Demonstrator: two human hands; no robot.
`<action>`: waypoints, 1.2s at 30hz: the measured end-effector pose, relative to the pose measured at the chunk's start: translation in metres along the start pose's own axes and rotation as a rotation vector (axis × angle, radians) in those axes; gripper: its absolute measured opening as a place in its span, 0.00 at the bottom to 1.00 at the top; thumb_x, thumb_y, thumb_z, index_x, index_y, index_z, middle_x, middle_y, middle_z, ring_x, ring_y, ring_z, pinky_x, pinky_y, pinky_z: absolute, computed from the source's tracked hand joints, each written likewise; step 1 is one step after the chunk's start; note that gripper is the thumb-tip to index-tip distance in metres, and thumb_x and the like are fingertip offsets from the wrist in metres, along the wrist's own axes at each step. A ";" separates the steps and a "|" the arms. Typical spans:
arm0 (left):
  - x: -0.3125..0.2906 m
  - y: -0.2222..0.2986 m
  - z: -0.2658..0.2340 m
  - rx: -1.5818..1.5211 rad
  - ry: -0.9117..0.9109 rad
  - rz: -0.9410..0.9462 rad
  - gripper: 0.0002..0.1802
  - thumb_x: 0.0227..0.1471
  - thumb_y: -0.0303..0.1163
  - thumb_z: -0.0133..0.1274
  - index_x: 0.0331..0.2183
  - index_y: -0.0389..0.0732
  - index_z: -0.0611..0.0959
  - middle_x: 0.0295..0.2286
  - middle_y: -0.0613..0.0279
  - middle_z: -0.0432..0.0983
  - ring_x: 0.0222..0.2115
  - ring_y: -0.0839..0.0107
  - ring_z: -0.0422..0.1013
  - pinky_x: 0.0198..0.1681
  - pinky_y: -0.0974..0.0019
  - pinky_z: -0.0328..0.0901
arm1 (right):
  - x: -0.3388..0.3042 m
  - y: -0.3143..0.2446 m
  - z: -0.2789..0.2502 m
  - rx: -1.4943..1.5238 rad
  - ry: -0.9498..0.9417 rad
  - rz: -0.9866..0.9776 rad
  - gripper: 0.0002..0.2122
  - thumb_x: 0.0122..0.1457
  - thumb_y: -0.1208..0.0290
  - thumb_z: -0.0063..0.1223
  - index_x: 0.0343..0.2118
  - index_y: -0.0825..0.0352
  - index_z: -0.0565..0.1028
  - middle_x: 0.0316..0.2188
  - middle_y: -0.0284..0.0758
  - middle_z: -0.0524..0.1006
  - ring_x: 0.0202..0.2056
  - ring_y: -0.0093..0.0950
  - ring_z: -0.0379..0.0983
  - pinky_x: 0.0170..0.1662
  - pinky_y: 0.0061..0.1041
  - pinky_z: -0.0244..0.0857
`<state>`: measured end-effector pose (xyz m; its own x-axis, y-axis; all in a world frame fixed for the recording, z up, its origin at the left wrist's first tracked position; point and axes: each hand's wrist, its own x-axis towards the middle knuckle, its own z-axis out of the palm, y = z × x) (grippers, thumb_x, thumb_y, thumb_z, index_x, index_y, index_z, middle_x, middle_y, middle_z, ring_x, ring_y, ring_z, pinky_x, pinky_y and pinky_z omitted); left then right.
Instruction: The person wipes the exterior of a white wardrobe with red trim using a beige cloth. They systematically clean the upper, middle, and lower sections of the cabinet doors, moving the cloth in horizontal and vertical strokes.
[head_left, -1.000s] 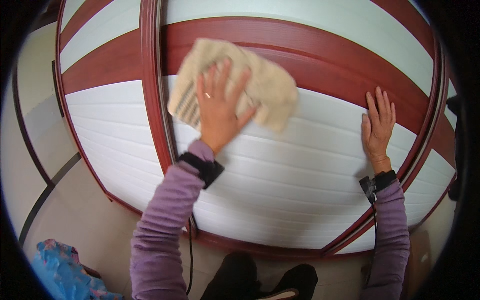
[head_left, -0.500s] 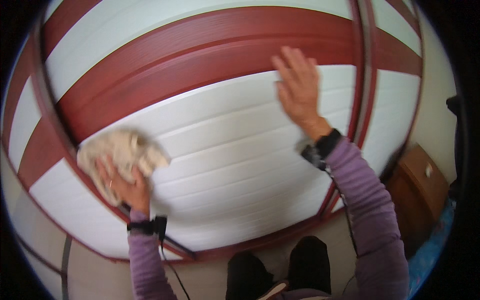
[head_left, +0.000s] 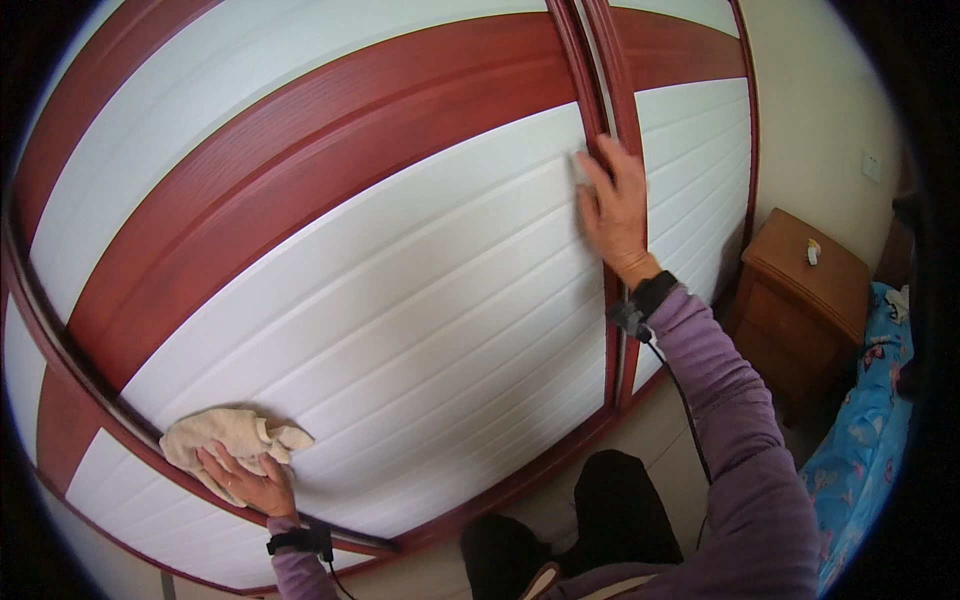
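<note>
Red-and-white wardrobe door (head_left: 400,310) fills most of my view, with a wooden nightstand (head_left: 815,262) off past its right edge. Beige cloth (head_left: 230,432) is bunched against the door's lower left edge, with my left hand (head_left: 250,482) spread over it. My right hand (head_left: 618,208) is empty, fingers loosely spread by the right edge; can't tell if it's touching. I'd call this the wiping step, and the next move probably calls for steady pressure along that left edge.
</note>
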<state>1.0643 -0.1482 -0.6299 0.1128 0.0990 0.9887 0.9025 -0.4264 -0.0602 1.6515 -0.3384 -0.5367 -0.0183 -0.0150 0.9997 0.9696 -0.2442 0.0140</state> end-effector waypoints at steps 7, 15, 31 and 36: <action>-0.002 -0.003 0.005 0.024 0.030 0.015 0.39 0.61 0.54 0.44 0.64 0.39 0.62 0.65 0.39 0.49 0.66 0.42 0.47 0.66 0.44 0.46 | 0.002 0.033 -0.001 -0.046 0.025 0.158 0.24 0.53 0.68 0.64 0.55 0.56 0.74 0.66 0.46 0.55 0.63 0.46 0.54 0.64 0.49 0.48; 0.026 0.031 -0.010 -0.066 0.090 -0.036 0.37 0.58 0.45 0.49 0.63 0.35 0.65 0.64 0.40 0.52 0.66 0.44 0.47 0.68 0.43 0.41 | -0.024 0.061 0.016 -0.084 0.055 0.099 0.24 0.56 0.70 0.62 0.58 0.53 0.75 0.67 0.47 0.55 0.65 0.44 0.54 0.64 0.45 0.50; 0.329 0.065 -0.015 -0.107 0.360 0.041 0.35 0.56 0.52 0.53 0.61 0.48 0.70 0.60 0.40 0.60 0.62 0.45 0.55 0.64 0.45 0.49 | -0.028 0.076 0.003 -0.062 -0.036 -0.025 0.34 0.48 0.80 0.57 0.62 0.54 0.70 0.68 0.48 0.53 0.66 0.47 0.52 0.66 0.43 0.50; 0.328 0.112 0.002 -0.006 0.372 0.249 0.33 0.57 0.50 0.52 0.62 0.52 0.69 0.61 0.46 0.60 0.62 0.47 0.56 0.63 0.44 0.48 | -0.035 0.077 0.001 -0.079 -0.055 0.014 0.30 0.45 0.84 0.57 0.56 0.55 0.77 0.68 0.48 0.53 0.67 0.46 0.52 0.66 0.44 0.50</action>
<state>1.2037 -0.1618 -0.3132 0.1686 -0.3369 0.9263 0.8641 -0.4016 -0.3034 1.7270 -0.3553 -0.5703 0.0108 0.0337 0.9994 0.9473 -0.3205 0.0006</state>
